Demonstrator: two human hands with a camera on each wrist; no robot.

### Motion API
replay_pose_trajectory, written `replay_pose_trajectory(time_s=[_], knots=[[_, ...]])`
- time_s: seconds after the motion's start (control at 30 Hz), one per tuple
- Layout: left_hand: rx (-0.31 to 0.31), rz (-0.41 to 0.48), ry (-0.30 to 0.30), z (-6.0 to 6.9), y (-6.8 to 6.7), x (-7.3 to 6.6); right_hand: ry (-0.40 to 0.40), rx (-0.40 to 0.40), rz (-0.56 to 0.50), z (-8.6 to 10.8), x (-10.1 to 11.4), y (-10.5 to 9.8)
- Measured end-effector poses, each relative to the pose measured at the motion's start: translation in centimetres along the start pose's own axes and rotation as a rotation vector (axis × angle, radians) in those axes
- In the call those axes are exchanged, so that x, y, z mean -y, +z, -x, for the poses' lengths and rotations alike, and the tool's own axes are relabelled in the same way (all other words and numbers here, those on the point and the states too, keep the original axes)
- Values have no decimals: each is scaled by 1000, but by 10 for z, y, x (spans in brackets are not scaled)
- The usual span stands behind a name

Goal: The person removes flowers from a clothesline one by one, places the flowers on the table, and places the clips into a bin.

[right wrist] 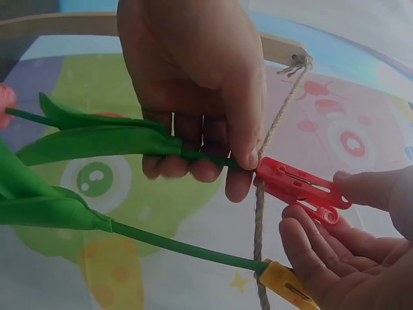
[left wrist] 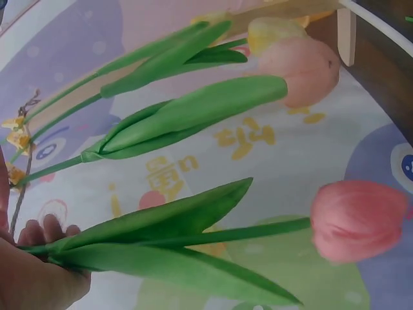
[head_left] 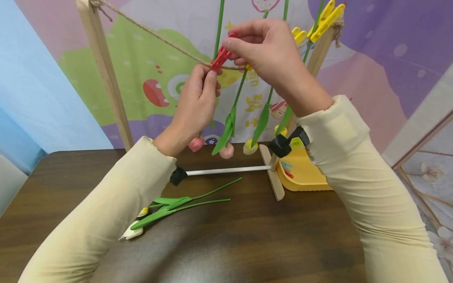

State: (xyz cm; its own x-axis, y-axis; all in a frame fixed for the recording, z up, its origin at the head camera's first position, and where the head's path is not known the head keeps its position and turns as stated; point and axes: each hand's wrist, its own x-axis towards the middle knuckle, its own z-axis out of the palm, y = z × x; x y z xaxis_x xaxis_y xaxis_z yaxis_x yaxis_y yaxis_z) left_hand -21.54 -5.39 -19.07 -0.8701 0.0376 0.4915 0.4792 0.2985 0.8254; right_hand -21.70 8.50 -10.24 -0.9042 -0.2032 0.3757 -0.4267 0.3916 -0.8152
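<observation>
My left hand (head_left: 198, 102) grips the green stem of a pink tulip (left wrist: 358, 219) close to the rope (head_left: 159, 38); the bloom hangs down. Between the thumb and fingers of my right hand (head_left: 272, 51) is a red clothespin (right wrist: 300, 187), pinched by its handle end. The clothespin's tip meets the rope and stem beside my left thumb. How fully it bites on them is hard to tell. Next to it, a pale pink tulip (head_left: 227, 151) hangs upside down from a yellow clothespin (right wrist: 289, 284).
A left wooden post (head_left: 106, 74) and right post (head_left: 320, 53) carry the sagging rope. A yellow tulip (head_left: 250, 147) hangs farther right near yellow clothespins (head_left: 326, 21). A white tulip (head_left: 133, 231) lies with another on the brown table (head_left: 247, 243). A yellow tray (head_left: 308, 181) holds small clothespins.
</observation>
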Motion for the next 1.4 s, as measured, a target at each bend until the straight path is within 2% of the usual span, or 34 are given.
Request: replay_pose_trajectory(time_s=[0.17, 0.5, 0.8, 1.03, 1.17, 1.27, 1.4], knots=[[-9, -17, 1, 0, 0, -1, -19, 0, -45, 0, -3, -1], [18, -24, -14, -1, -1, -4, -63, -44, -72, 1, -8, 0], [15, -50, -10, -1, -1, -4, -138, -152, -118, 0, -7, -2], [-5, -89, 14, 2, -8, 4, -236, -263, -283, 1, -3, -9], [2, -121, 13, 5, -14, 7, -280, -289, -392, 3, -3, -14], [16, -169, 4, 10, -19, 10, -275, -284, -444, 7, -5, -18], [52, -267, 13, 19, -26, 14, -223, -271, -473, 16, -10, -22]])
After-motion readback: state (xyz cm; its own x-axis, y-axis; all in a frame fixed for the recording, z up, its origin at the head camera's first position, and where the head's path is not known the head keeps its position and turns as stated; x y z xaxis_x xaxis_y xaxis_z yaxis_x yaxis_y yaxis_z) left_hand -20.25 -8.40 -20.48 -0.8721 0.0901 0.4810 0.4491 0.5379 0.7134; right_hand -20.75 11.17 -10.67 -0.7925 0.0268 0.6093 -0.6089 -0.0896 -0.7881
